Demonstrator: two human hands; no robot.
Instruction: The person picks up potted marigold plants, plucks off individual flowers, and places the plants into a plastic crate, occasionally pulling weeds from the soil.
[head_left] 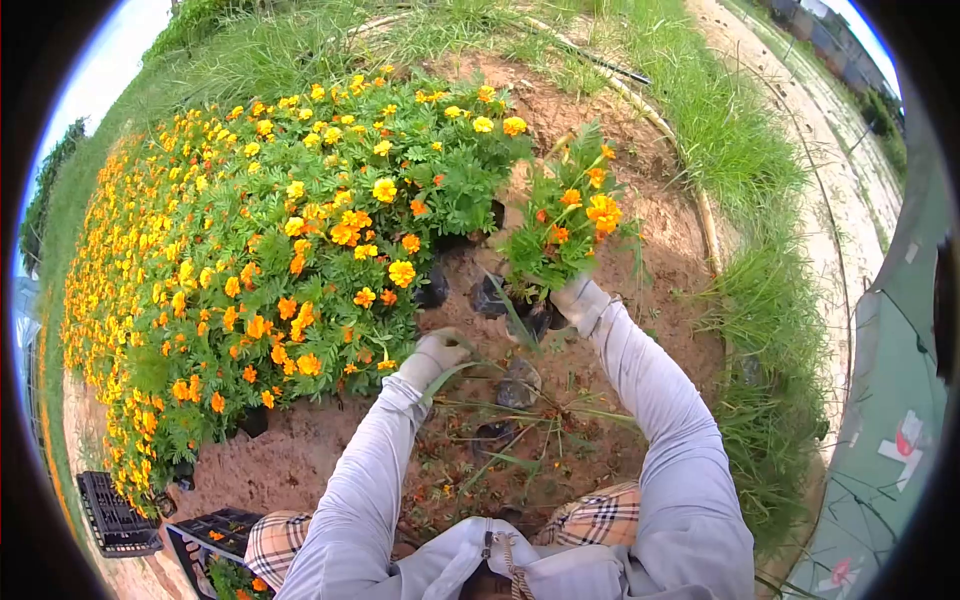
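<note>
Sleeves point(660, 400) forward, our right hand point(580, 300) grips the marigold pot point(530, 320), which we should hold upright; left hand point(437, 352) on soil point(300, 460), fingers unclear

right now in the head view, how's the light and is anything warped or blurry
Head view: strong fisheye, black corners around a round picture, the path bowed; bright even daylight, sky washed out pale at top left; marigold bed, potted marigold and the right hand at its pot look sharp; shadows on the soil are soft.
</note>
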